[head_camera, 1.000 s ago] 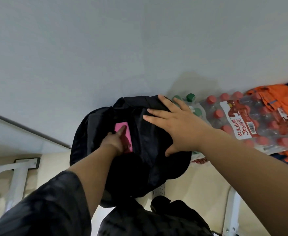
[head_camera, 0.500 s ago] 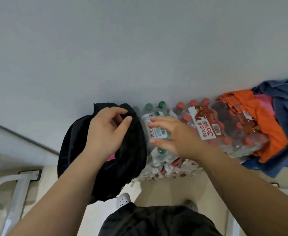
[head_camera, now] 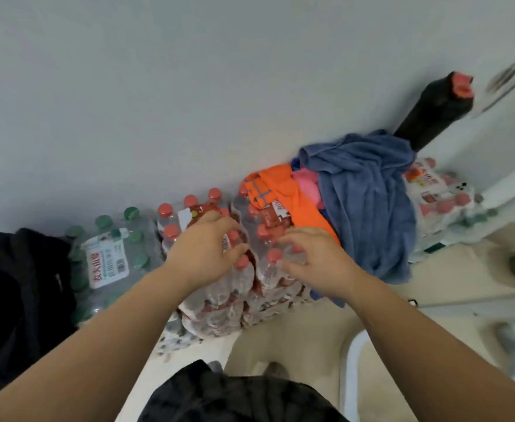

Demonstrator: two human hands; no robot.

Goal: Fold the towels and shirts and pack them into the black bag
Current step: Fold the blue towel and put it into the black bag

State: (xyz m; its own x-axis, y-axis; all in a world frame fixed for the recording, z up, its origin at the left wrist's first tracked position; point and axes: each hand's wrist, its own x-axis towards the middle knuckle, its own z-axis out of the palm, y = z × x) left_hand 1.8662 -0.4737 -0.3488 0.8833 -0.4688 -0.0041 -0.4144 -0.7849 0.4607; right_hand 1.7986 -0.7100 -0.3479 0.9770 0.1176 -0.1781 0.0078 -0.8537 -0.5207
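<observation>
Head view: between packs, left hand and right hand hover empty, fingers loosely spread, beside the orange shirt; next, grasp it for folding.

Empty hands over bottle packs

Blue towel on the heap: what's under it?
Under the blue towel show an orange garment, something pink, and red-capped bottle packs. Anything deeper is covered.

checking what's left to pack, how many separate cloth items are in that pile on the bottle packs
3 visible: crumpled blue towel on the right, orange shirt draped left of it, pink cloth wedged between them. More may be hidden underneath.
</observation>
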